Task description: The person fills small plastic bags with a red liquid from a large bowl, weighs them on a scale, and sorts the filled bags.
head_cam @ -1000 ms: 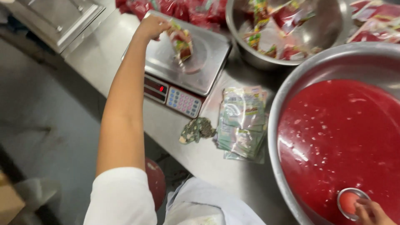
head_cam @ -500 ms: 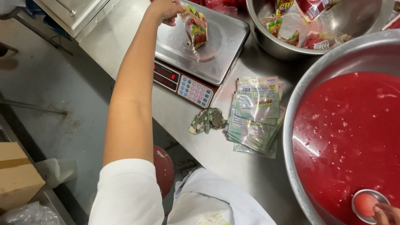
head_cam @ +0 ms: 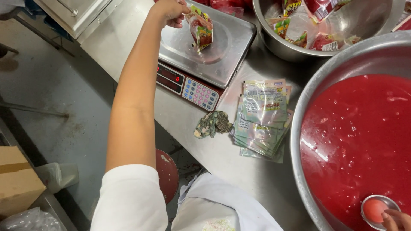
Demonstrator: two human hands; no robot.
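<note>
- Pouch (head_cam: 200,28) stands upright on the scale (head_cam: 222,51) pan, part-filled with red sauce, top open as far as I can tell.
- Left hand (head_cam: 169,10) pinches the pouch's top edge with fingertips; arm stretched far out over the counter edge.
- Scale's display and keypad face the person, just left of the pouch stack.
- Crumpled rag (head_cam: 212,124) lies near the scale's corner; stack of empty pouches (head_cam: 263,115) just right of it.
- Small bowl (head_cam: 308,42) up top holds filled pouches.
- Big bowl (head_cam: 312,102) of red sauce at right; right hand (head_cam: 396,220) grips a small ladle cup (head_cam: 376,209) sitting in the sauce.
- Risk: the pinch is light, so letting go could tip the pouch and spill sauce on the pan.
- Risk: hand weight on the pouch would skew the reading.
- Risk: a drip from the cup could foul the empty stack.
</note>
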